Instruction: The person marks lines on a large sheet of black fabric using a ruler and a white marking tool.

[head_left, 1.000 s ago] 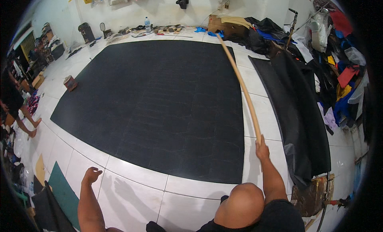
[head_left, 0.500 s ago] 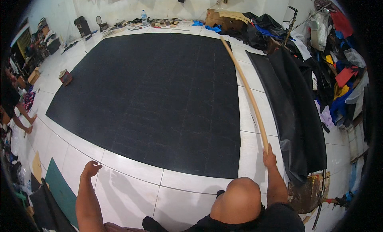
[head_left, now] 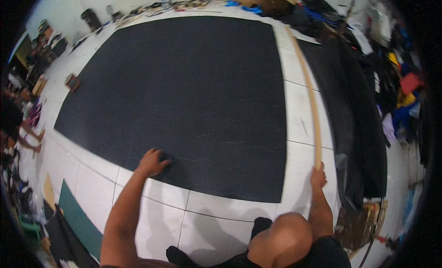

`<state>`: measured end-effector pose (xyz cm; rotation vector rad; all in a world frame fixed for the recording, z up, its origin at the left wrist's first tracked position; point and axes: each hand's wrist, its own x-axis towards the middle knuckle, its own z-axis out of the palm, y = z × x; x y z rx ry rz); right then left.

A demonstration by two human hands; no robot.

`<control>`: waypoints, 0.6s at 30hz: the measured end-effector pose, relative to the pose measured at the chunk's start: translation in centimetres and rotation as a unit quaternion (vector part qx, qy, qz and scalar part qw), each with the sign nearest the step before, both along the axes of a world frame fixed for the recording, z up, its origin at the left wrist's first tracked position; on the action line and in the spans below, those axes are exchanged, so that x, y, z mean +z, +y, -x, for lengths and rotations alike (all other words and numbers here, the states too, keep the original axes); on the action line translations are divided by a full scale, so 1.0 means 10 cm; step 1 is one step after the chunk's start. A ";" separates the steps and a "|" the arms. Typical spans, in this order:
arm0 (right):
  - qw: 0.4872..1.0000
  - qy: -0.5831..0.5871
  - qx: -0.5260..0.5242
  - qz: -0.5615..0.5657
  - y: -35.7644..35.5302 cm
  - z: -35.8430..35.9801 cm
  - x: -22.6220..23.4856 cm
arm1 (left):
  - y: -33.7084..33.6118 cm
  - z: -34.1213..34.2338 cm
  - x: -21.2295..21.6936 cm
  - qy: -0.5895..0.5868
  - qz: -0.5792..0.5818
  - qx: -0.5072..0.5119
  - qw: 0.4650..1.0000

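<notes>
A large black sheet (head_left: pixel 193 93) with faint pale lines lies spread on the white tiled floor. Over its near edge reaches my left hand (head_left: pixel 154 163), thumb apart from the fingers and nothing visible in it; a dark shadow falls beside the fingertips. Whether it touches the sheet I cannot tell. On the right, my right hand (head_left: pixel 318 176) is closed around the near end of a long, pale wooden stick (head_left: pixel 309 90). The stick runs away from me over the tiles, between the sheet and a folded black sheet (head_left: pixel 352 125).
My bent knee (head_left: pixel 290 233) is close by at the bottom. A small box (head_left: pixel 72 82) sits at the sheet's left edge. Clutter and a water bottle (head_left: pixel 164 0) line the far wall. A green board (head_left: pixel 80 217) lies near left; another person's feet (head_left: pixel 39 141) are at far left.
My left hand has moved forward and right, from above the tiles to over the sheet, its fingers spreading. The stick has shifted right, away from the sheet's edge. The view has tilted.
</notes>
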<state>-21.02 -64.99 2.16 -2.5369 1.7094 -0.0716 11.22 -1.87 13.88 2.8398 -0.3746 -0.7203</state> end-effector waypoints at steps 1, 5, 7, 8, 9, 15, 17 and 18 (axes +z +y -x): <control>1.000 -0.005 0.003 -0.002 -0.09 -0.03 -0.06 | -0.27 -0.12 -0.03 0.005 0.014 0.014 1.000; 0.995 -0.022 0.035 0.091 0.05 -0.52 0.13 | -1.31 -0.48 -0.32 -0.139 0.059 0.014 0.988; 0.971 -0.111 0.167 0.132 0.10 -0.86 0.30 | -1.87 -0.61 -0.47 -0.174 0.089 0.022 0.980; 0.959 -0.133 0.224 0.115 0.15 -1.12 0.33 | -2.08 -0.69 -0.57 -0.189 0.095 0.034 0.977; 0.943 -0.156 0.278 0.096 0.22 -1.45 0.36 | -2.25 -0.78 -0.65 -0.204 0.100 0.045 0.973; 0.902 -0.186 0.388 0.028 0.54 -2.94 0.50 | -3.09 -0.84 -1.07 -0.224 0.073 0.060 0.970; 0.888 -0.187 0.421 0.010 0.60 -3.36 0.48 | -3.13 -0.85 -1.03 -0.222 0.067 0.071 0.970; 0.889 -0.174 0.423 -0.002 0.62 -3.59 0.50 | -3.15 -0.87 -1.00 -0.217 0.069 0.072 0.971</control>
